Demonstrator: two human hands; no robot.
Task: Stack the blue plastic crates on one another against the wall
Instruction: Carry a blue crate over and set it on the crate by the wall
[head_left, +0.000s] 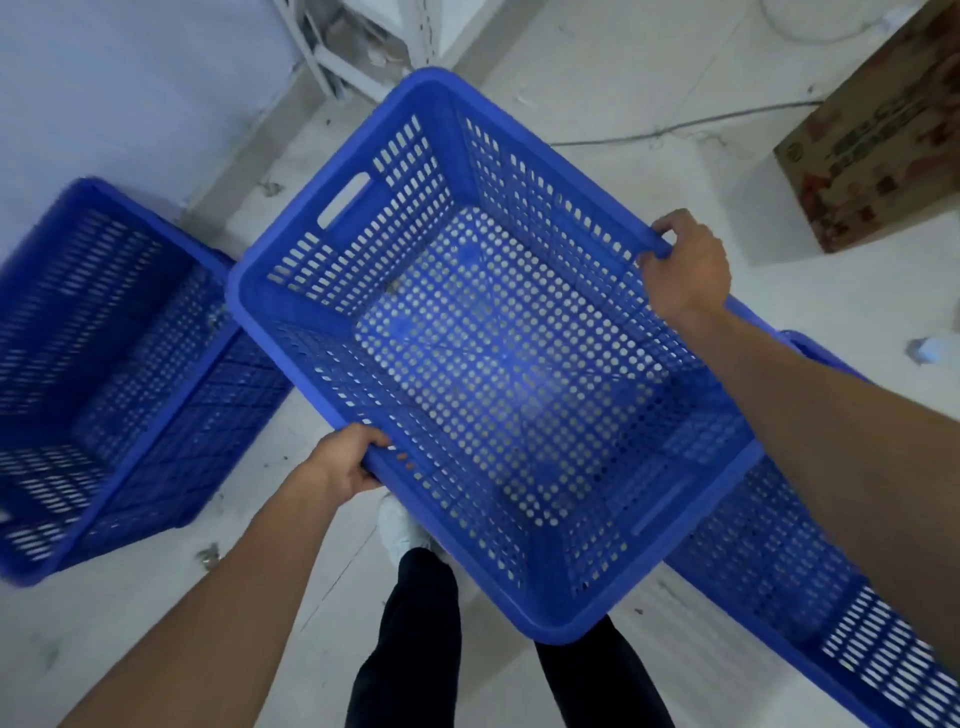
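Head view shows the left hand (345, 464) curled over the near-left rim and the right hand (685, 265) clamped on the far-right rim of the carried crate (483, 353), held clear of the floor. Its long axis runs diagonally away. Leftward, beside the wall (114, 93), sits the floor crate (109, 374), nearer the left hand; another crate (810, 561) lies lower right.

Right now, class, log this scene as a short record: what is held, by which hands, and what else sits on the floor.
held item: empty blue crate, lifted off the floor
left hand: grips the crate's near long rim
right hand: grips the far long rim
crate on the left: on the floor by the wall
crate on the right: partly under the held one
cardboard box: upper right
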